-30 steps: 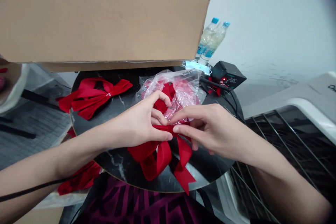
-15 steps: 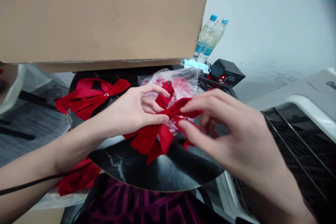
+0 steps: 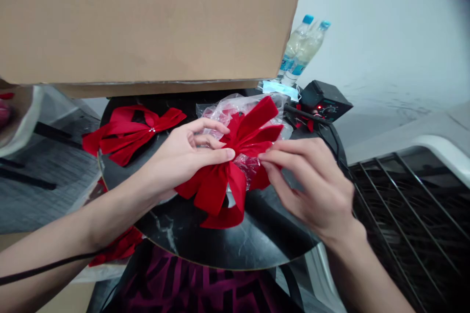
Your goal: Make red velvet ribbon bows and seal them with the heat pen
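While my left hand point(image 3: 198, 149) pinches the gathered middle of a red velvet ribbon bow point(image 3: 244, 146), my right hand point(image 3: 312, 181), nearer its right-hand loops, grips one strip; the bow slants from the round black marbled tabletop's point(image 3: 227, 249) near-left edge toward its far-right edge.

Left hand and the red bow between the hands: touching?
Touching. The head view shows it: the left hand has its thumb over the gathered middle of the red bow, with no gap at the tip.

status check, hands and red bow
Left hand pinching red bow at its middle. Right hand touching bow's right side, grip unclear. Clear plastic behind it.
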{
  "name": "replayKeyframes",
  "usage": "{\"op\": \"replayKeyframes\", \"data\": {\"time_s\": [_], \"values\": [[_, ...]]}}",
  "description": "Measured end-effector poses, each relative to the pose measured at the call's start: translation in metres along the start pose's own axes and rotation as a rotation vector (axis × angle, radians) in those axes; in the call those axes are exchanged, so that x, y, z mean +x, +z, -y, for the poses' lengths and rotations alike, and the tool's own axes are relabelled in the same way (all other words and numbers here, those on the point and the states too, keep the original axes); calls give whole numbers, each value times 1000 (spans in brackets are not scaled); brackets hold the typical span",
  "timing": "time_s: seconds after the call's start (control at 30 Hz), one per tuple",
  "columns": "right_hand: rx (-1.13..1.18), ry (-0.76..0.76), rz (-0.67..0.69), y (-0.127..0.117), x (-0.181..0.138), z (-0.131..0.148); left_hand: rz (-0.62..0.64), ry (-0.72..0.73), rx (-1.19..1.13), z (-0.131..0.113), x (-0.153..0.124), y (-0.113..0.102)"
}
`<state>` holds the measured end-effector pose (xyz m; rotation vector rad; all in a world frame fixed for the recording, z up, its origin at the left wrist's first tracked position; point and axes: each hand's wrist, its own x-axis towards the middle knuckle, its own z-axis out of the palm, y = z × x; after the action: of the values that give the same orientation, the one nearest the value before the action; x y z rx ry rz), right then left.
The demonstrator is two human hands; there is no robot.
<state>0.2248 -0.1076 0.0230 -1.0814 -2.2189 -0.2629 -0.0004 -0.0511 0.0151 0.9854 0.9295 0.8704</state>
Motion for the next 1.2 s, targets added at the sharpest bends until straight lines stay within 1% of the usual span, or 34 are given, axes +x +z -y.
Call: {"op": "replayKeyframes", "data": {"time_s": [0.07, 0.1, 0.17, 0.23, 0.3, 0.37, 0.43, 0.5, 0.57, 0.6, 0.63, 0.67, 0.7, 0.73, 0.83, 0.9, 0.97, 1.0, 1.03, 1.1, 1.13, 1.17, 1.2], "values": [[116, 202, -54, 7, 1, 15, -72, 117, 45, 3, 1, 2], [160, 275, -54, 11, 2, 22, -86, 159, 67, 4, 1, 2], [228, 359, -45, 21, 5, 35, -89, 212, 98, 5, 2, 3], [279, 412, -84, 30, 8, 42, -95, 247, 98, 5, 2, 3], [289, 454, -150, 38, 10, 47, -108, 255, 67, 4, 1, 3], [287, 519, -224, 47, 9, 53, -109, 226, 0, 4, 1, 4], [395, 649, -278, 56, 5, 60, -106, 191, -74, 4, 0, 6], [637, 824, -253, 62, -2, 67, -123, 188, -104, 5, -1, 8], [859, 953, -135, 61, -11, 69, -155, 228, -83, 5, -2, 8], [923, 974, -31, 57, -16, 68, -173, 258, -66, 4, -3, 7], [938, 963, 72, 52, -20, 65, -190, 289, -53, 3, -3, 5], [906, 924, 142, 46, -23, 62, -208, 319, -44, 2, -3, 3], [838, 872, 169, 39, -24, 58, -224, 341, -37, 0, -3, 1], [746, 819, 149, 33, -23, 54, -235, 353, -27, -1, -3, 0], [493, 690, -64, 27, -10, 49, -221, 352, 11, -4, -4, -1], [432, 613, -138, 31, 3, 52, -182, 342, 18, -3, -6, 1], [437, 587, -170, 36, 10, 57, -152, 332, 19, -1, -7, 3], [463, 598, -154, 37, 9, 59, -140, 323, 20, 0, -7, 3], [515, 615, -94, 36, 6, 58, -129, 311, 23, 2, -7, 3], [676, 695, 114, 27, -8, 46, -85, 287, 26, 5, -3, 1], [745, 757, 206, 21, -18, 35, -53, 280, 35, 6, 0, 0], [809, 843, 266, 14, -28, 20, -15, 282, 57, 7, 3, -2], [832, 966, 229, 9, -37, 2, 25, 291, 94, 6, 6, -2]]}}
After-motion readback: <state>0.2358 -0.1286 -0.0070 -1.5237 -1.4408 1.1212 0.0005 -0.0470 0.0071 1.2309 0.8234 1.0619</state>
